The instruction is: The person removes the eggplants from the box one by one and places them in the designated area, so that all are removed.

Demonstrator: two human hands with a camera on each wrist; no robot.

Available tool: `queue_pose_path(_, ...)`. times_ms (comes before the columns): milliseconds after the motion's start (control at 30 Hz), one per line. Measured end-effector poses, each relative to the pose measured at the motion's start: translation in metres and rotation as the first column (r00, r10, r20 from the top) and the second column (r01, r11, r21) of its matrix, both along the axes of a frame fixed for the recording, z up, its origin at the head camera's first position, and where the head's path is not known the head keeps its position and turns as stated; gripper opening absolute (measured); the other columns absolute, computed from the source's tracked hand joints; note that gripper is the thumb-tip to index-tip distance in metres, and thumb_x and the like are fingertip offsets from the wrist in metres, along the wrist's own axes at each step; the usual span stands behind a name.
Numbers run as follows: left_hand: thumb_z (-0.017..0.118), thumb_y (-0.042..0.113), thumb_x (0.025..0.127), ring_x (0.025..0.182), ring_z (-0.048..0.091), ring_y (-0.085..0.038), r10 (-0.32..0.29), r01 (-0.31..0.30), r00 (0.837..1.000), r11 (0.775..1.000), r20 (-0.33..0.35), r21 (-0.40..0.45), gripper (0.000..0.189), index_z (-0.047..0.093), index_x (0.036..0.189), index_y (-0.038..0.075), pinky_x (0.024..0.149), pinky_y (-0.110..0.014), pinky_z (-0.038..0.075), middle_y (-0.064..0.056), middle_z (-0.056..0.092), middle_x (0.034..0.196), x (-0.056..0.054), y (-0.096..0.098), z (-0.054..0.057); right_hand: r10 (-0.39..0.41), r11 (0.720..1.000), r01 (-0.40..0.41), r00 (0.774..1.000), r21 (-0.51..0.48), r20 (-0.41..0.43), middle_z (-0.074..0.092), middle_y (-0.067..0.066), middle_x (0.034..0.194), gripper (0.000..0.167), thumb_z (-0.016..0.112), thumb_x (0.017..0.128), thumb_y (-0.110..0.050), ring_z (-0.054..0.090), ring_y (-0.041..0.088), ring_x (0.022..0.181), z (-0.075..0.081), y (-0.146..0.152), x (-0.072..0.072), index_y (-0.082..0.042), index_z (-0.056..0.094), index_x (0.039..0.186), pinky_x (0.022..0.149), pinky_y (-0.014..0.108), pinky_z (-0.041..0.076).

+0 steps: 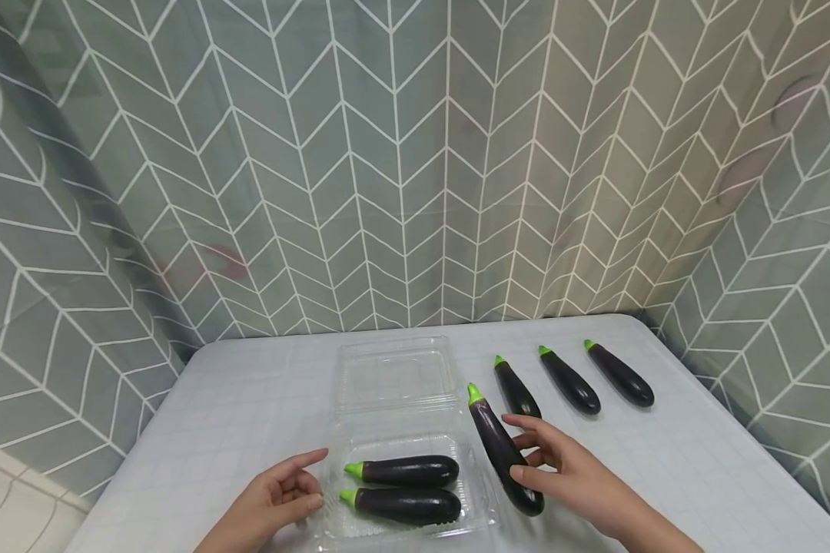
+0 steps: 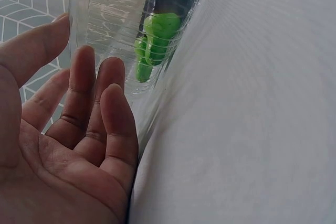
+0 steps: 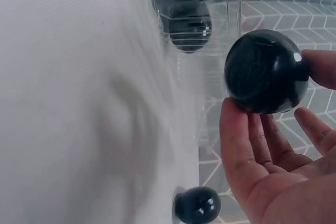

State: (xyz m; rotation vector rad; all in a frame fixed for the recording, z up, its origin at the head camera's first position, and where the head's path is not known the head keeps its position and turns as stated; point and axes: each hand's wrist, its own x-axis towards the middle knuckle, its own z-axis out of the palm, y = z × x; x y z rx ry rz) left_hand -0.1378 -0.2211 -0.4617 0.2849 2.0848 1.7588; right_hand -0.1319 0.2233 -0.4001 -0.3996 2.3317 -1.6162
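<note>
On my feed, the right hand (image 1: 556,465) pinches a glossy dark-purple elongated eggplant (image 1: 498,447) between thumb and fingers, along its thicker half. The right wrist view shows that eggplant raised off the white cloth-covered table (image 3: 58,129); from the head camera it sits just to the right of a shallow clear-plastic tray (image 1: 473,503). Its bright-green stem end (image 1: 474,394) points away from the person and slightly left. The left hand (image 1: 266,499) has thumb and fingers apart and holds nothing; it is just beside the tray's left wall, and I cannot tell whether a fingertip touches the plastic.

In the tray lie a far dark eggplant (image 1: 411,471) and a near dark eggplant (image 1: 408,507), side by side, stems to the left. To bring the held one in neatly, I would turn it until its stem faces left too, then lower it parallel to the pair — no dropping, since a smooth round body would probably roll. The bare strips of tray floor look narrow to me, so I would have the left hand steady the thin wall, which likely flexes or slides if bumped. Gripping the heavier half should keep the load balanced; I would just lift enough to pass the rim and stay off the flat clear-plastic lid (image 1: 397,376) beyond it. Three other dark eggplants (image 1: 570,382) lie on the table to the right — I would keep the knuckles clear of the closest.
</note>
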Motion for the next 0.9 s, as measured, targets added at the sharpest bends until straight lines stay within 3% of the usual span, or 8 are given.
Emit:
queue_pose_path(133, 0.066, 0.015, 0.096, 0.084, 0.061, -0.018, 0.004, -0.004, 1.000, 1.000, -0.001, -0.002, 0.066, 0.033, 0.150, -0.004, 0.075, -0.030, 0.053, -0.015, 0.063, 0.103, -0.001, 0.000, -0.001, -0.007, 1.000, 0.007, 1.000, -0.013, -0.005, 0.052, 0.017, 0.131, 0.067, 0.069, 0.094, -0.021, 0.057, 0.030, 0.103, -0.007, 0.009, 0.006, -0.015, 0.036, 0.152, 0.080, 0.030, 0.049)
queue_pose_path(400, 0.066, 0.016, 0.096, 0.084, 0.061, -0.018, 0.005, -0.005, 1.000, 1.000, 0.004, -0.010, 0.066, 0.033, 0.151, -0.004, 0.075, -0.030, 0.053, -0.015, 0.063, 0.104, 0.000, 0.001, 0.001, -0.042, 0.998, 0.045, 0.997, -0.042, 0.066, 0.051, 0.017, 0.131, 0.067, 0.067, 0.095, -0.020, 0.055, 0.030, 0.106, -0.011, 0.021, 0.008, -0.015, 0.034, 0.153, 0.079, 0.033, 0.051)
queue_pose_path(667, 0.064, 0.015, 0.097, 0.085, 0.060, -0.018, -0.001, 0.001, 1.000, 1.000, 0.013, -0.009, 0.065, 0.032, 0.152, -0.002, 0.074, -0.030, 0.053, -0.014, 0.062, 0.104, 0.000, -0.002, 0.001, -0.014, 0.998, 0.016, 0.999, -0.056, 0.033, 0.053, 0.019, 0.126, 0.068, 0.068, 0.095, -0.017, 0.057, 0.032, 0.106, -0.017, 0.027, 0.011, -0.013, 0.034, 0.153, 0.081, 0.032, 0.051)
queue_pose_path(900, 0.064, 0.015, 0.097, 0.085, 0.060, -0.017, 0.000, 0.000, 1.000, 1.000, 0.002, -0.025, 0.065, 0.033, 0.151, -0.002, 0.074, -0.030, 0.053, -0.015, 0.062, 0.104, 0.000, 0.001, 0.002, -0.003, 1.000, 0.003, 0.997, -0.005, 0.071, 0.051, 0.019, 0.125, 0.072, 0.069, 0.094, -0.021, 0.057, 0.030, 0.107, -0.021, 0.039, 0.012, -0.017, 0.031, 0.155, 0.084, 0.030, 0.050)
